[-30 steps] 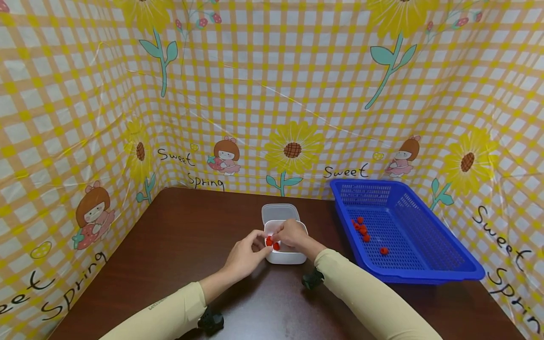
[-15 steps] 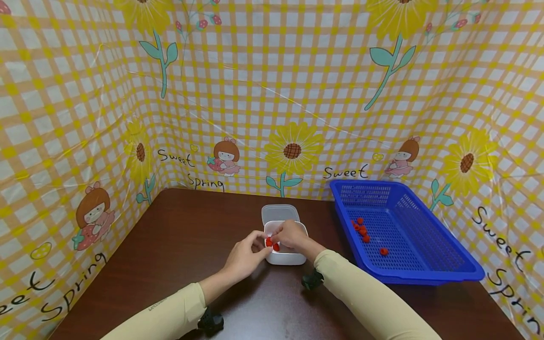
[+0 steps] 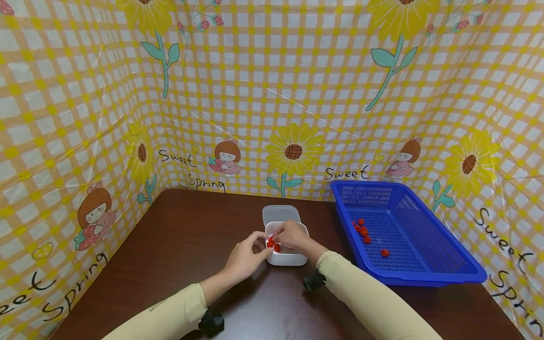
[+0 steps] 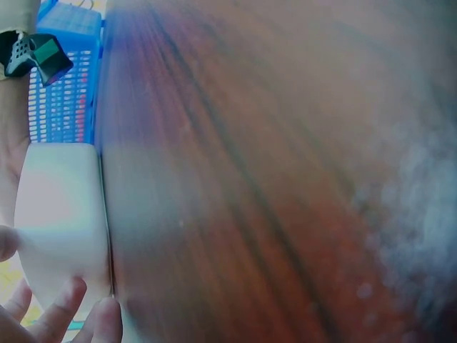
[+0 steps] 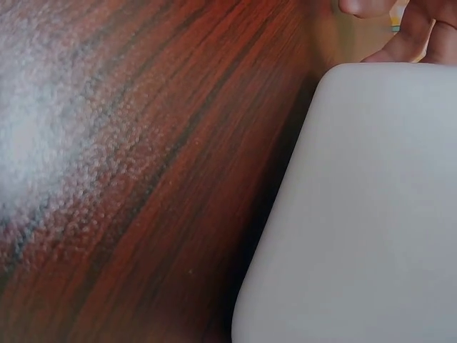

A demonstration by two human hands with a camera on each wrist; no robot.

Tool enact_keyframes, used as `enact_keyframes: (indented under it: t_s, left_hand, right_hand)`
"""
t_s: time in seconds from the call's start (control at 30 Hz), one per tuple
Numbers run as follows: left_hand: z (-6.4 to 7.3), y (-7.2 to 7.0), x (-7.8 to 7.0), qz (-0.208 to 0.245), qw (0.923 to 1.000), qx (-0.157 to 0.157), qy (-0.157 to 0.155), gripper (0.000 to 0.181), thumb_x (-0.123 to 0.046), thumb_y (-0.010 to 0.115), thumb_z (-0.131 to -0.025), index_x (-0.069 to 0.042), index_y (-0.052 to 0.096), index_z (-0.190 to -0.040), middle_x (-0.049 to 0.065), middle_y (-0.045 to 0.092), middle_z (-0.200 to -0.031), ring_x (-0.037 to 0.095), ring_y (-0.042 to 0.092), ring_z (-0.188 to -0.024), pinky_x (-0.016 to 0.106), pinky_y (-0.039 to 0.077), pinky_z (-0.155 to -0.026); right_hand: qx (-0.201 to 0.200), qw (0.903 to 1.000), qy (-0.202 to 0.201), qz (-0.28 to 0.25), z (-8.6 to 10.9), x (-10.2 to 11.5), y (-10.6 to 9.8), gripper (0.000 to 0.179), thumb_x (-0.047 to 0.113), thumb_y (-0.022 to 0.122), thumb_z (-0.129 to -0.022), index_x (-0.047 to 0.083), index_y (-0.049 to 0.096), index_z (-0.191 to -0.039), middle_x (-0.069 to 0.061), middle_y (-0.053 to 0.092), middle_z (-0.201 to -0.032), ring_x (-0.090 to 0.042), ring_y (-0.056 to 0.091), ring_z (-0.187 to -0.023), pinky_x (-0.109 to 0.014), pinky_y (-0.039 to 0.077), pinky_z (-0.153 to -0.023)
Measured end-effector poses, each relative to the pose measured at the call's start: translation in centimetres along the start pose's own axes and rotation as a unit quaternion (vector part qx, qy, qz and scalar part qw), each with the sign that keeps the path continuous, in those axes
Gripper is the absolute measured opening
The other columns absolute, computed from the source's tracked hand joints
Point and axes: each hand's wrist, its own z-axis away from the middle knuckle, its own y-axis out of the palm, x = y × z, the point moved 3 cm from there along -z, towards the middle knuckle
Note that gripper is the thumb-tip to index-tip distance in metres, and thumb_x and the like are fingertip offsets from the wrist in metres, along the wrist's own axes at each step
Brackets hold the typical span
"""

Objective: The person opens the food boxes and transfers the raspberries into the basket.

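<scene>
A small white container stands uncovered on the dark wooden table in the head view. My left hand holds its left side, thumb near the front rim and fingers further back. In the left wrist view, fingers of that hand lie along the container's wall. My right hand reaches inside, its fingers pinching a small red raspberry near the left wall; the fingertips are partly hidden. Another raspberry lies in the container beside them. The right wrist view mostly shows the white outer wall.
Behind the container lies a translucent lid. To the right, a blue plastic basket holds several raspberries along its left side and one apart. A checked cloth with sunflowers encloses the table on three sides.
Both hands keep almost the same place at the container. The right fingers shift only slightly among the raspberries inside. The basket's raspberries stay put.
</scene>
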Motion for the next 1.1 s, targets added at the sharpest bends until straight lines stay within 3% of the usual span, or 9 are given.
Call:
enact_keyframes:
  t_s: [0.3,0.6,0.87,0.97,1.1]
  left_hand:
    - [-0.1,-0.2,-0.1,0.005,1.0,0.001,0.002,0.035,-0.038,0.071,-0.093,-0.021,0.064,-0.123,-0.012,0.067,-0.088,0.007,0.061,-0.079,0.029,0.046,-0.068]
    - [0.0,-0.1,0.0,0.008,1.0,0.005,-0.002,0.033,-0.037,0.071,-0.093,-0.023,0.064,-0.121,-0.011,0.066,-0.087,0.007,0.06,-0.078,0.029,0.046,-0.067]
    - [0.0,-0.2,0.1,0.004,0.9998,0.009,-0.017,0.036,-0.037,0.071,-0.092,-0.023,0.063,-0.124,-0.011,0.066,-0.089,0.007,0.061,-0.081,0.03,0.047,-0.07]
    - [0.0,-0.2,0.0,0.007,0.9997,0.011,-0.02,0.035,-0.037,0.071,-0.092,-0.024,0.063,-0.124,-0.011,0.067,-0.089,0.008,0.062,-0.082,0.031,0.047,-0.071]
    - [0.0,-0.1,-0.1,0.01,0.9997,0.011,-0.02,0.034,-0.037,0.071,-0.092,-0.024,0.063,-0.123,-0.011,0.066,-0.089,0.008,0.061,-0.082,0.03,0.047,-0.07]
  right_hand:
    - [-0.005,0.9998,-0.018,0.012,0.5,0.6,-1.0,0.008,0.009,0.073,-0.087,0.002,0.077,-0.083,-0.005,0.068,-0.071,-0.012,0.045,-0.053,-0.022,0.035,-0.047]
    - [0.002,0.9998,0.008,-0.02,0.8,1.1,-2.8,0.012,0.01,0.072,-0.09,0.003,0.079,-0.097,-0.004,0.058,-0.07,-0.009,0.035,-0.048,-0.021,0.031,-0.045]
    - [-0.003,0.9977,0.004,-0.067,1.1,1.3,-5.9,0.012,0.011,0.071,-0.092,0.005,0.08,-0.096,-0.01,0.072,-0.096,-0.008,0.029,-0.042,-0.022,0.029,-0.043]
    - [-0.001,0.9968,0.016,-0.079,1.1,1.2,-7.2,0.015,0.013,0.07,-0.094,0.005,0.079,-0.102,-0.005,0.068,-0.081,-0.008,0.028,-0.042,-0.023,0.029,-0.043]
    - [0.003,0.9957,0.022,-0.09,1.3,0.8,-9.0,0.019,0.015,0.068,-0.095,0.003,0.076,-0.109,0.004,0.043,-0.053,-0.008,0.024,-0.042,-0.024,0.026,-0.044]
